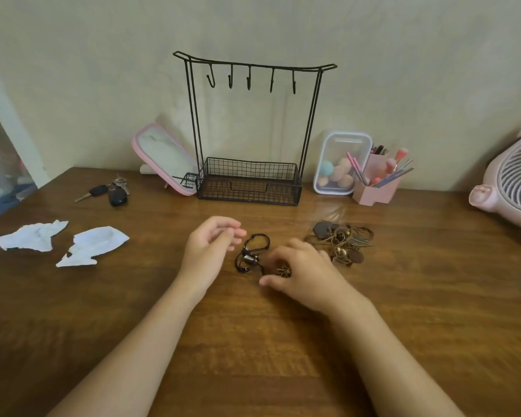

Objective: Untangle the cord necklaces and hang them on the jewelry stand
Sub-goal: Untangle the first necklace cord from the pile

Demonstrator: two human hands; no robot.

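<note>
A black cord necklace (252, 252) with a dark metal pendant lies coiled on the wooden table (253, 341) between my hands. My left hand (209, 251) hovers just left of it, fingers loosely curled and holding nothing. My right hand (301, 273) rests palm down just right of it, fingers bent over a small bronze flower pendant (284, 271); whether they grip it is unclear. A tangled pile of brown cord necklaces (342, 242) with leather and bronze pendants lies beyond my right hand. The black wire jewelry stand (250, 127) stands at the back with several bare hooks.
Two crumpled white tissues (63, 242) lie at the left. Car keys (110, 191) and a pink mirror (164, 159) sit left of the stand. A clear box with sponges (339, 162), a pink brush holder (376, 185) and a pink fan (512, 182) stand to the right.
</note>
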